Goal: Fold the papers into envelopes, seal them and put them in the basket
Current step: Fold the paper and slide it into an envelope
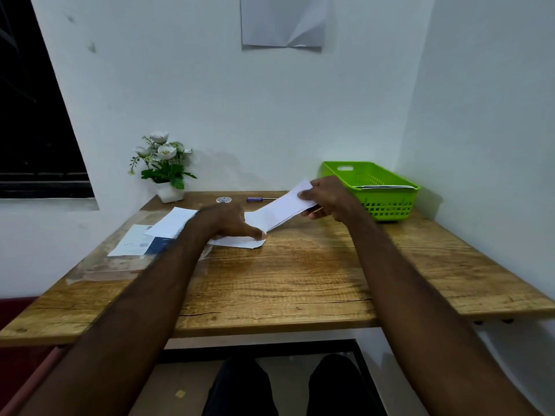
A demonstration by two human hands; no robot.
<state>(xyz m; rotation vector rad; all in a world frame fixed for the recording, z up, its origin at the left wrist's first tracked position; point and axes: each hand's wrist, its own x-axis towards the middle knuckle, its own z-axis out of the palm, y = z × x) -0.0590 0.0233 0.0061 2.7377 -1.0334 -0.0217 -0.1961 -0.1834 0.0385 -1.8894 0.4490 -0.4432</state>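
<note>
The right hand (322, 198) pinches the far end of a white paper (277, 211), thumb on top and fingers curled beneath, holding that end lifted off the table (300, 280). The sheet slopes down from this hand toward the left hand (229, 220), which rests on the paper's near end — thumb stretched out flat along the edge, pressing it to the wood; how its other fingers lie cannot be told. Just right of the right hand, nearly touching its knuckles, stands the green basket (375, 187) with folded white paper already showing inside. Behind the left wrist lie another white sheet (171, 222) and a printed sheet (135, 241). Beyond the left hand, toward the wall, sit a tape roll (223, 199) and a pen (258, 199) — both apart from the fingers. A potted plant (163, 166) stands at the far left corner.
</note>
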